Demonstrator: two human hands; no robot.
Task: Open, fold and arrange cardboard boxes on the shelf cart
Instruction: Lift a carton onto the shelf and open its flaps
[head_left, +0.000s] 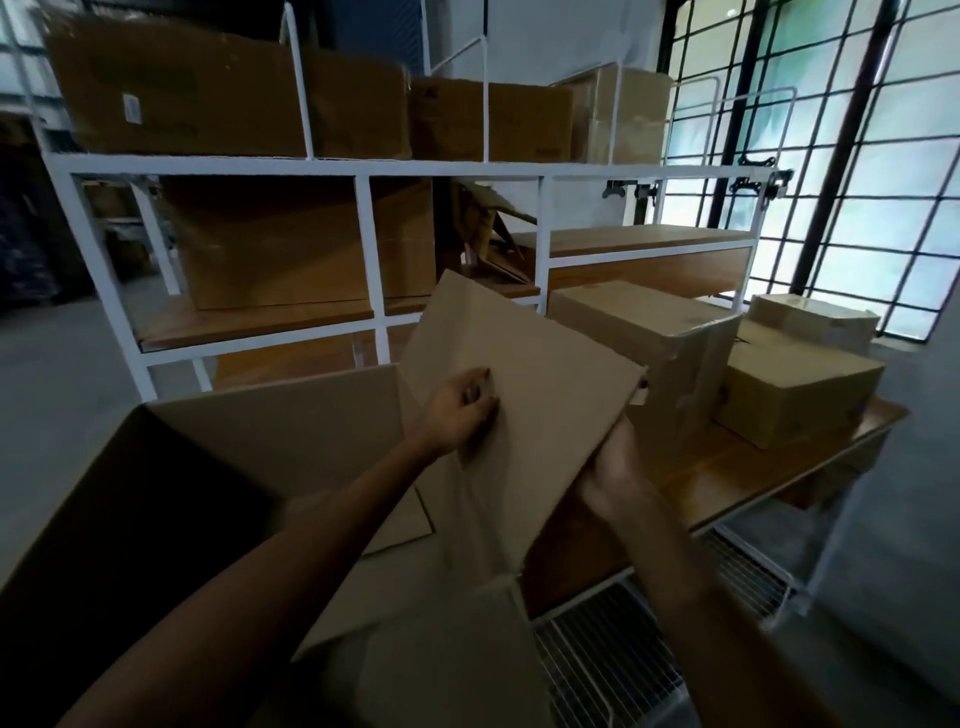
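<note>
A large brown cardboard box (270, 436) stands open in front of me, its inside dark. Its right flap (540, 374) is raised and tilted toward the shelf cart. My left hand (460, 413) presses on the flap's inner face with curled fingers. My right hand (615, 473) grips the flap's lower right edge from underneath. Another flap (441, 639) hangs down toward me at the box's near side. The white metal shelf cart (374, 169) stands behind, holding several closed cardboard boxes (223, 83) on its upper levels.
A wooden table (727, 478) at the right carries three taped boxes (670, 338), close to the raised flap. A wire rack (623, 649) lies low beside the table. A barred window (857, 156) fills the far right. Grey floor shows at the left.
</note>
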